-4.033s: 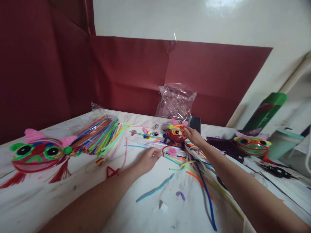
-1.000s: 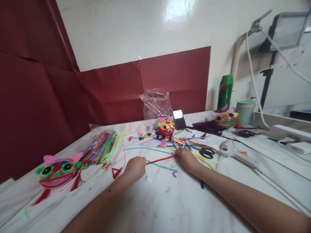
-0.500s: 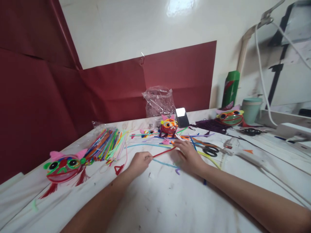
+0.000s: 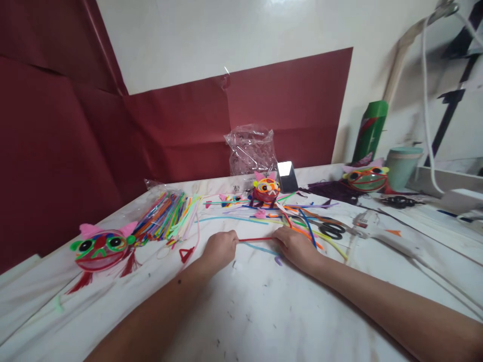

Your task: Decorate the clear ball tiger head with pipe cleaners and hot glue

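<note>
A red pipe cleaner (image 4: 256, 240) is stretched nearly level between my two hands above the white table. My left hand (image 4: 222, 247) pinches its left end, fingers closed. The fingers of my right hand (image 4: 296, 246) are closed on it at the right, and a red length shows beyond them toward the back. Below it lie a light blue pipe cleaner (image 4: 260, 248) and a small purple curl (image 4: 278, 261). Left of my left hand rests a red bent triangle (image 4: 185, 255). Behind my hands sits a small lion-like figure (image 4: 266, 190).
Bundled coloured pipe cleaners (image 4: 166, 216) and a lion face (image 4: 101, 250) lie left. Scissors (image 4: 331, 231) and a glue gun (image 4: 388, 241) are right. Farther back stand a phone (image 4: 287, 178), a green can (image 4: 371, 131), a cup (image 4: 403, 166) and another lion face (image 4: 365, 178).
The red pipe cleaner has gone from slanted to nearly level. My right hand has turned and closed on it, and more red length shows behind that hand. The view has shifted slightly.
</note>
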Tool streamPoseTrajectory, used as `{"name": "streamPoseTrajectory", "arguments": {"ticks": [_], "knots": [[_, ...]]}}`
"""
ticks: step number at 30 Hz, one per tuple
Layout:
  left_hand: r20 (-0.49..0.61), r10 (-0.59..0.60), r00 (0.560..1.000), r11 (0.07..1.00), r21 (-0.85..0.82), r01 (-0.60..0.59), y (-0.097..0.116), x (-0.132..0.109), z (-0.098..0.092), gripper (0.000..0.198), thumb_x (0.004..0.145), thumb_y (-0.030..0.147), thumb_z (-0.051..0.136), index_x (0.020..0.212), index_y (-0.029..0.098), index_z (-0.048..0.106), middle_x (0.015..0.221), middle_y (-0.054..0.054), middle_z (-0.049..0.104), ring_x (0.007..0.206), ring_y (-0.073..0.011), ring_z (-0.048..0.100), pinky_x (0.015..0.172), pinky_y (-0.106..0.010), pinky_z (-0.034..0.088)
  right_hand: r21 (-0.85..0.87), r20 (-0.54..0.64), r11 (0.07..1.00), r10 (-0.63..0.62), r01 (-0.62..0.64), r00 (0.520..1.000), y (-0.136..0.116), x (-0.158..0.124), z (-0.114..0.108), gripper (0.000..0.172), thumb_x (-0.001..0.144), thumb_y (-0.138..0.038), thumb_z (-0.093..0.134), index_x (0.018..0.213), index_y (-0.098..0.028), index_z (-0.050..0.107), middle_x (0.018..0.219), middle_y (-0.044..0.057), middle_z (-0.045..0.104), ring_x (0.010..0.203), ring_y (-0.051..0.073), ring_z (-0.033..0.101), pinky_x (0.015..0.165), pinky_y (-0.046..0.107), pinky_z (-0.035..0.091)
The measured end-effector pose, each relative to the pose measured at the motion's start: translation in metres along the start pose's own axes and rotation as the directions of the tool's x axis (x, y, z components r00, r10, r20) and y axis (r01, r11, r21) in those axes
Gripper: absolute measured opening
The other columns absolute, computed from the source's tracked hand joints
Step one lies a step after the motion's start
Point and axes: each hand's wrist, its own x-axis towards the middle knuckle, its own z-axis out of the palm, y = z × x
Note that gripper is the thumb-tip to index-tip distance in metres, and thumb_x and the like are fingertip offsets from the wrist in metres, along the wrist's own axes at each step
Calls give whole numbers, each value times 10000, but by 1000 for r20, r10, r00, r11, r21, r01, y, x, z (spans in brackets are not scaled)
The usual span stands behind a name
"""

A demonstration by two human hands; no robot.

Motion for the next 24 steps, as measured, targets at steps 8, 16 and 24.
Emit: {"name": "streamPoseTrajectory", "arguments": {"ticks": [8, 16, 24], "knots": [[36, 178, 983, 959, -230, -165, 0, -1, 0, 206, 816, 300, 549, 930, 198, 688, 945, -27, 712, 876, -161, 628, 772, -230, 432, 21, -27, 998, 63, -63, 998, 8, 0, -2, 251, 842, -56, 437, 852, -140, 673, 873, 108, 691, 844, 216, 625, 787, 310, 472], [-26, 133, 991, 986, -98, -134, -9, 4, -1, 276, 872, 250, 434, 756, 188, 677, 772, -48, 695, 762, -175, 594, 724, -260, 391, -17, 51, 999, 47, -47, 998, 11, 4, -3, 247, 826, -71, 470, 811, -171, 695, 813, 71, 694, 820, 202, 611, 776, 285, 459], [-65, -46, 997, 977, -209, 32, -46, 18, -17, 226, 794, 265, 485, 663, 191, 653, 697, -31, 662, 715, -184, 554, 692, -268, 373, -119, 27, 957, 271, -266, 962, 40, 9, -19, 251, 805, -78, 471, 797, -170, 705, 863, 92, 712, 886, 222, 615, 774, 276, 440]]}}
